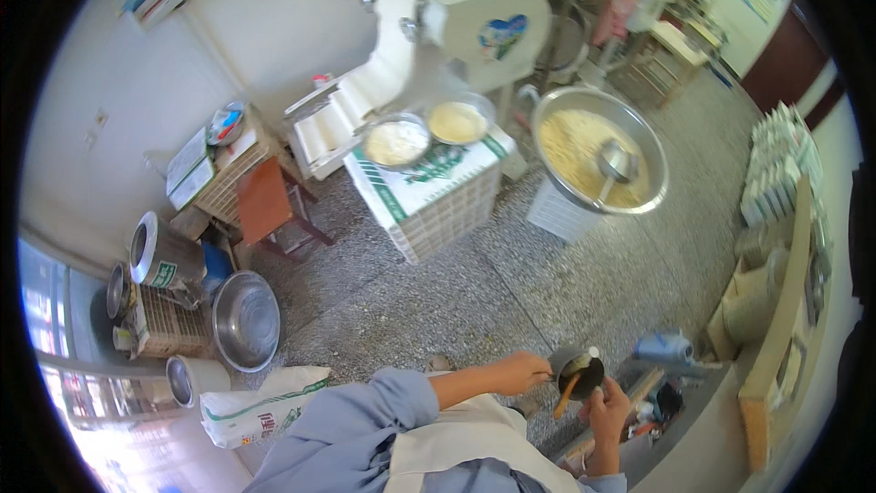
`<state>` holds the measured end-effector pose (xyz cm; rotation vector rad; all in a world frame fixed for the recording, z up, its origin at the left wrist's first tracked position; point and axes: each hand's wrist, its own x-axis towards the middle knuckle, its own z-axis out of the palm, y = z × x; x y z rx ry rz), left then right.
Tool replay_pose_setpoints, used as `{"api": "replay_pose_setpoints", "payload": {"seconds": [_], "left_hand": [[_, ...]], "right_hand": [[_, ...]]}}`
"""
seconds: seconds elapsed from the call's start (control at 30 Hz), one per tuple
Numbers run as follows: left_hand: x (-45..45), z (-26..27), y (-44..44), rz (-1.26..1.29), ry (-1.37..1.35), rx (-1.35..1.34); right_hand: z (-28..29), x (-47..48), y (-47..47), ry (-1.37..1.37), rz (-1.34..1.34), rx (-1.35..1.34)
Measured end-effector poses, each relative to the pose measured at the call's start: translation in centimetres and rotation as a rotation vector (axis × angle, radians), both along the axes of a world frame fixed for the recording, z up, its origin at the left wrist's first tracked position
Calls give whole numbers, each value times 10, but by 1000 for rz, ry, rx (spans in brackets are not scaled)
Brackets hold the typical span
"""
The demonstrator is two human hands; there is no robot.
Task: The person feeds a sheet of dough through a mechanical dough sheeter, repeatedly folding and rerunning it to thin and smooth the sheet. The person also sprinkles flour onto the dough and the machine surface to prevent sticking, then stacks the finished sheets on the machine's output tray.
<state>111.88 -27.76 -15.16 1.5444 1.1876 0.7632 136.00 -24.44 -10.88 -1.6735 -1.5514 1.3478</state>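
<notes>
Low in front of the apron, a small dark metal pot is held between my two hands, with its mouth tilted towards the right. My left hand grips it at its left side, apparently by a thin handle. At the rim on the lower right, my right hand closes its fingers on the pot. An orange-brown stick-like tool and a pale object lie at the pot's mouth; the view is too blurred to name them. Farther ahead, a large steel basin holds yellowish crumbly dough or flour and a metal ladle.
A dough-sheeting machine stands ahead, with two bowls of flour on a covered crate. A brown stool, an empty steel basin and a printed sack are leftward; shelving stands right.
</notes>
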Motion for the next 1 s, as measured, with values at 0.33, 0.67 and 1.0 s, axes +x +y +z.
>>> {"api": "replay_pose_setpoints", "payload": {"seconds": [0.33, 0.67, 1.0], "left_hand": [[-256, -20, -27, 490, 90, -102], [-412, -73, 77, 635, 89, -385], [-487, -164, 165, 490, -14, -419]], "right_hand": [[-13, -303, 90, -196, 636, 186], [-102, -472, 182, -8, 461, -120], [-199, -566, 281, -335, 613, 396]]}}
